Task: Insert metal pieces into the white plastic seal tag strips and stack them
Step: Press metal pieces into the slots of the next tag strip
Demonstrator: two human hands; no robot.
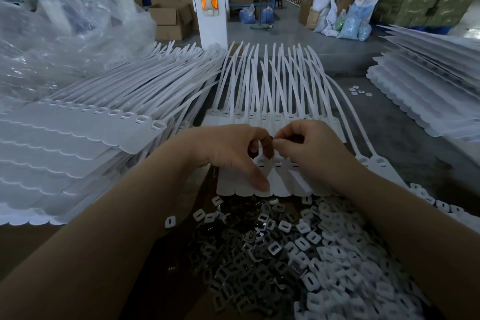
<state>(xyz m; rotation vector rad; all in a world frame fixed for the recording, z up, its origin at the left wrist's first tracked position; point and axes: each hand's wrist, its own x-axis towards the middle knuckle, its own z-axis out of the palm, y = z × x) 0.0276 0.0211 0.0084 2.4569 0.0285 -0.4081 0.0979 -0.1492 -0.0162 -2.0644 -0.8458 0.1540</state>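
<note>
both hands over the seal tag strip (pixel 272 179): left hand (pixel 228 148) and right hand (pixel 304 143) pinch a small metal piece (pixel 272 140); best squared to its slot, then pressed flush.

Small dark piece between fingertips of left hand (pixel 228 149) and right hand (pixel 309 148) too hidden to identify. Tag strip (pixel 272 184) heads beneath both hands covered. Left of strip, stacked sheets (pixel 65 153) ran off frame edge.

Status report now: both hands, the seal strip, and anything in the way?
Left hand and right hand pinching a small piece over the strip. Metal pieces heaped near. Nothing blocking.
</note>
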